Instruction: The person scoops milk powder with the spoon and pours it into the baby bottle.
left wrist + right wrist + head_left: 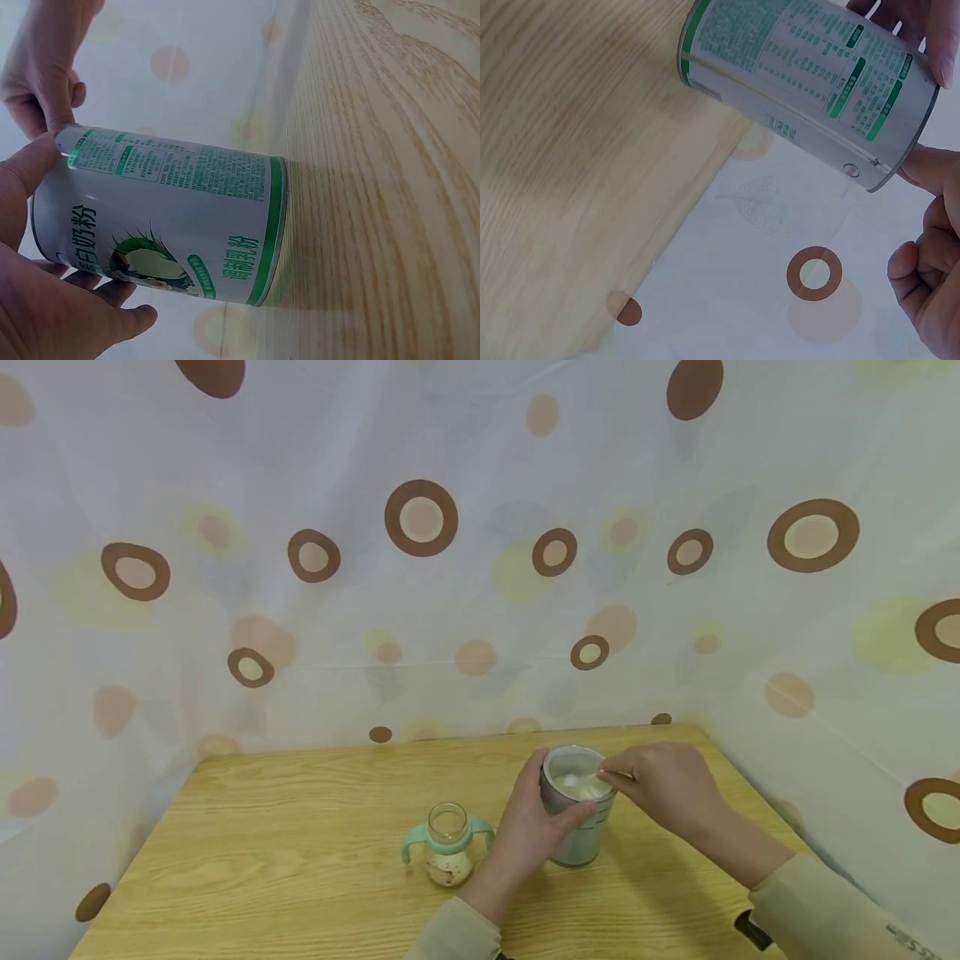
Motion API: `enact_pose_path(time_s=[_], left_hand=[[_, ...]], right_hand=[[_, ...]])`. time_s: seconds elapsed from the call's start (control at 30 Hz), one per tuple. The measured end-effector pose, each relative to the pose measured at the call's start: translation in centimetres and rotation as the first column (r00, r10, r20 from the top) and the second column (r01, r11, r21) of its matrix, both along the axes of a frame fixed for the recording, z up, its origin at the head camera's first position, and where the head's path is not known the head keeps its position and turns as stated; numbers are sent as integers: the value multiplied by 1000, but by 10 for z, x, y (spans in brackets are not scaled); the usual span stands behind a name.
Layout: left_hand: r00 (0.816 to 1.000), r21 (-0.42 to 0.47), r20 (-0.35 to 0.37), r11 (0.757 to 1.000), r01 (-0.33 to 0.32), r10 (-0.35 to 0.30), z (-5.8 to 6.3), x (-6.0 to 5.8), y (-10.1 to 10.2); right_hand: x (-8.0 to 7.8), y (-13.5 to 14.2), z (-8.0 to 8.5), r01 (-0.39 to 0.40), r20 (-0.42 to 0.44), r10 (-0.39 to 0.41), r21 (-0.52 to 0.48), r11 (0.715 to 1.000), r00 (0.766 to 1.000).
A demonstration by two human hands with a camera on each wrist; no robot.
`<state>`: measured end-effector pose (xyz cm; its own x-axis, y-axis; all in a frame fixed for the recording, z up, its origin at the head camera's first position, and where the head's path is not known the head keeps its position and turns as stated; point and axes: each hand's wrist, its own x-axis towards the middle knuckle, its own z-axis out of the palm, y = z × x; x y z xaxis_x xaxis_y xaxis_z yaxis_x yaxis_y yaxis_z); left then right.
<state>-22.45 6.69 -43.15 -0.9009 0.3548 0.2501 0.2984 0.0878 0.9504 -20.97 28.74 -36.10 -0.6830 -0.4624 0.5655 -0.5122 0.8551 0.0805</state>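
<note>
A white-and-green milk powder can (579,845) stands upright and lidless on the table, pale powder (589,790) showing inside. My left hand (527,828) grips it around the near left side, thumb across the front. At the right of the rim, my right hand (670,783) pinches the thin handle of a white scoop (572,780), whose bowl is down in the can. The left wrist view shows the can's printed label (161,217) with the left fingers around its upper end. In the right wrist view, the right hand (934,281) is close at the can's rim, other fingers curled in.
To the left of the can, a lidless baby bottle (448,865) stands upright with two mint-green handles (414,838) and something pale in its lower part. The wooden table (300,860) backs onto a white curtain (480,602) patterned with brown and yellow circles, which also hangs along both sides.
</note>
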Motion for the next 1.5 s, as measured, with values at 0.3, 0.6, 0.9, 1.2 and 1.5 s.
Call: enact_pose_path(time_s=[0.3,0.6,0.9,1.2,1.5], left_hand=[[1000,-7,15,1000,-13,13,0,1,-1],[1000,-10,-5,1000,-7,7,0,0,-1],[999,3,-33,1000,7,-7,0,-3,0],[1000,-16,-19,1000,-2,1,-1,-3,0],[1000,-32,-6,999,-9,8,1,-1,-1]], right_hand=[[-4,0,4,-69,-63,77,117,991,995],[-6,-1,10,-74,-26,81,208,975,996],[-5,-4,20,-53,95,33,216,975,995],[-5,-11,33,-26,282,-33,202,979,959],[-12,-11,33,-16,383,-46,157,987,923]])
